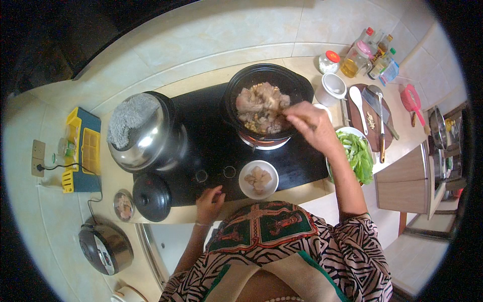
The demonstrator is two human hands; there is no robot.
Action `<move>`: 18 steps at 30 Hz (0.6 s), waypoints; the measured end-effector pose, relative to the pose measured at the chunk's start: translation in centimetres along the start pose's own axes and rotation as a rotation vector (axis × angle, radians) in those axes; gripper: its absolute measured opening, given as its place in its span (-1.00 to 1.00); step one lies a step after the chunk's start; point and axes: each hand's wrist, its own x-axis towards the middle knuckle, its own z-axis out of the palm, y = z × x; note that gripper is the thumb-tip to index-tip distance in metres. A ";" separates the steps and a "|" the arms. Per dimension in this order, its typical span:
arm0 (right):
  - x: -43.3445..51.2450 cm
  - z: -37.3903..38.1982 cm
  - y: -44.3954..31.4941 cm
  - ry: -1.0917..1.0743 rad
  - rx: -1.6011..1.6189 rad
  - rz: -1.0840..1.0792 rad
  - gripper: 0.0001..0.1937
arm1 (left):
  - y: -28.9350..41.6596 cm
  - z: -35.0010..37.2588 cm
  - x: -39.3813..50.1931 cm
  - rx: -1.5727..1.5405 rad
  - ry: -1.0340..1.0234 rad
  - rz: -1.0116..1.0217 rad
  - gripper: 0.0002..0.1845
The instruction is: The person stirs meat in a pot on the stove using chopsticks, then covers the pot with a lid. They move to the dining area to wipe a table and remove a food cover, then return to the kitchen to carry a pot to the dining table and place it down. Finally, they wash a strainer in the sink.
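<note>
A black pot (pixel 231 90) sits on a lit burner (pixel 264 143) with an orange glow beneath it. Inside are meat pieces (pixel 264 97) and yellowish beans (pixel 252 125). My right hand (pixel 311 119) reaches over the pot's right side with its fingertips pinched together; whether they hold something is hidden. By the front edge of the black cooktop (pixel 203 124), my left hand (pixel 210 204) hangs with curled fingers, close to two round control marks (pixel 201 176). A white bowl (pixel 258 196) of pale chunks (pixel 258 178) stands between me and the pot.
Left: a steel dome lid (pixel 151 151) bearing a grey cloth (pixel 130 115), a black pot lid (pixel 151 197), a small meat dish (pixel 123 205) and a rice cooker (pixel 105 247). Right: leafy greens (pixel 354 154), a cutting board (pixel 371 139) with a cleaver (pixel 371 100), a white canister (pixel 330 89) and bottles (pixel 381 64).
</note>
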 end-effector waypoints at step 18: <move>0.7 1.6 -1.5 -0.037 0.257 0.181 -0.86 | -3.3 1.7 -1.9 0.030 0.071 0.041 -0.77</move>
